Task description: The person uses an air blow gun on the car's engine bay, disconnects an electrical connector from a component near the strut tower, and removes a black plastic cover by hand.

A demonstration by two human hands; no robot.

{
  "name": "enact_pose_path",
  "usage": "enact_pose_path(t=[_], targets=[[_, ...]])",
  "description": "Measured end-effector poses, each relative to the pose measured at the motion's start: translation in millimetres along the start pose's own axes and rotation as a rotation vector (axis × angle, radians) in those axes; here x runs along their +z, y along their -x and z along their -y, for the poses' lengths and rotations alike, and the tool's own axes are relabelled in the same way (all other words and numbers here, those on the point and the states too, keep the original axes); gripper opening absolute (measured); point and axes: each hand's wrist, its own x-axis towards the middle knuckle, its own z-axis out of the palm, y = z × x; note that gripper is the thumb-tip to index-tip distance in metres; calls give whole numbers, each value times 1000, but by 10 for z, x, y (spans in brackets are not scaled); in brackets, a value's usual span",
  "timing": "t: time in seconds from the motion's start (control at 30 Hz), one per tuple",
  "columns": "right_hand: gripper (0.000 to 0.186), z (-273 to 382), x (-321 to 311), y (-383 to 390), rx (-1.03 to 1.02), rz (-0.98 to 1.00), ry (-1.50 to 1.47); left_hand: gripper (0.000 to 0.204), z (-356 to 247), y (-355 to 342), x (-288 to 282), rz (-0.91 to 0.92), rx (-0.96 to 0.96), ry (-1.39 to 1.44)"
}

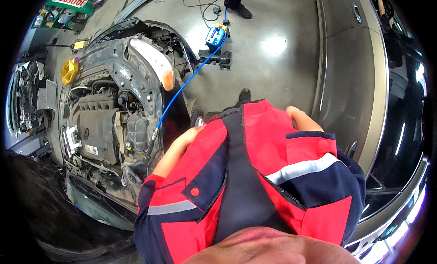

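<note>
My left forearm (176, 150) comes out of a red sleeve and passes behind the front of my red and navy jacket (214, 148). The hand at its end is hidden there. On the other side, a strip of my bare right arm (302, 120) shows above the jacket's chest pocket, and that hand is also covered. What either hand touches cannot be seen. Nearest my left arm is the open engine bay of a car, with a dusty engine cover (98, 127). A blue air hose (184, 84) ends in a metal fitting at the bay's edge.
A blue machine (215, 36) and a black plastic part (218, 59) sit on the floor ahead. Another person's shoe (240, 11) shows beyond. A yellow jug (69, 71) stands at the bay's front edge. A grey-brown car (348, 82) flanks my right.
</note>
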Motion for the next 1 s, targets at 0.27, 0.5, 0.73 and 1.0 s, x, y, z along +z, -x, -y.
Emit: enact_pose_path(t=[0.27, 0.5, 0.73, 1.0], targets=[[50, 208, -1225, -101, -128, -169, -146, 56, -469, -839, -78, 77, 101, 144], [47, 831, -2203, -45, -142, -444, -378, 57, -1300, -951, -407, 131, 165, -82], [48, 1196, -1885, -81, -69, -301, -266, 57, -1825, -806, -1028, -32, 357, -593], [47, 1492, -1613, -301, -44, -246, -274, 44, -1660, -685, -2334, -843, 296, -1033]])
